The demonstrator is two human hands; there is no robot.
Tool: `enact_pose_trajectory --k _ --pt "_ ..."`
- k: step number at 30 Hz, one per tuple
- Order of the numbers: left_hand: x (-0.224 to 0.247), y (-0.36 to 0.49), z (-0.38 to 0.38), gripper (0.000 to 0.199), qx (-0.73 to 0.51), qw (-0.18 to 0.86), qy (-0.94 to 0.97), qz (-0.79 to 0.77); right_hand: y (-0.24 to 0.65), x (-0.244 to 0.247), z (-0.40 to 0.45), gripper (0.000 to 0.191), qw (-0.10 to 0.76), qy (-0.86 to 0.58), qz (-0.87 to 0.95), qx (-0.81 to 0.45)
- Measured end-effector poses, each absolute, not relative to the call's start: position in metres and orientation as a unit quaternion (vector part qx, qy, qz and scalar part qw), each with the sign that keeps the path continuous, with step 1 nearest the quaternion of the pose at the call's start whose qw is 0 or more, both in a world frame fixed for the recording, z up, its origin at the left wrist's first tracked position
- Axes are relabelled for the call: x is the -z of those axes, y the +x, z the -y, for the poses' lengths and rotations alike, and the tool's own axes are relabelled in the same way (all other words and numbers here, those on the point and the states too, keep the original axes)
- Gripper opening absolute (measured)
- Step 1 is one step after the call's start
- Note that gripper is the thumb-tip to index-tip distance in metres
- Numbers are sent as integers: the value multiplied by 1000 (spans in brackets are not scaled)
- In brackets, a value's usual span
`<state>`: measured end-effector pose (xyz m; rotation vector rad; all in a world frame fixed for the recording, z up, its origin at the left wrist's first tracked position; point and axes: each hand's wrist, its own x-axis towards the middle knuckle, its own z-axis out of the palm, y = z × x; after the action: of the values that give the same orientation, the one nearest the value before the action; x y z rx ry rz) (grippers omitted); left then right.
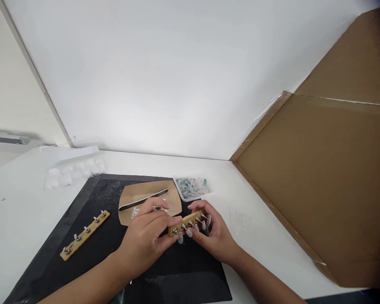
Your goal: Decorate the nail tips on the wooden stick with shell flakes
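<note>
A short wooden strip [186, 221] with a row of metal posts is held up over the black mat. Each post carries a clear nail-shaped tip that points down toward me. My left hand [147, 234] pinches the strip's left end between thumb and fingers. At the right end, my right hand [218, 236] grips it, fingers behind and thumb near the tips. A second wooden strip [88, 231] with several posts lies on the mat at the left. Behind my left hand is a tan tray [126, 196] holding a dark nail file [142, 200] and small white pieces.
A clear tub [193, 188] of pale and teal tips stands behind my right hand. At the back left lies a clear plastic case [74, 171] with white contents. Brown cardboard [316, 177] rises along the right, and a white wall stands behind the table.
</note>
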<state>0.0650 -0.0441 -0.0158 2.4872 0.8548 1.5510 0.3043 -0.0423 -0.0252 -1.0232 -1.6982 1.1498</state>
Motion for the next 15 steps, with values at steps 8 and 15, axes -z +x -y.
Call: enact_pose_trajectory --k 8,15 --pt "22 64 43 28 -498 69 810 -302 301 22 42 56 394 -424 666 -470" --pt "22 63 43 26 -489 67 814 -307 303 25 41 64 380 -434 658 -485"
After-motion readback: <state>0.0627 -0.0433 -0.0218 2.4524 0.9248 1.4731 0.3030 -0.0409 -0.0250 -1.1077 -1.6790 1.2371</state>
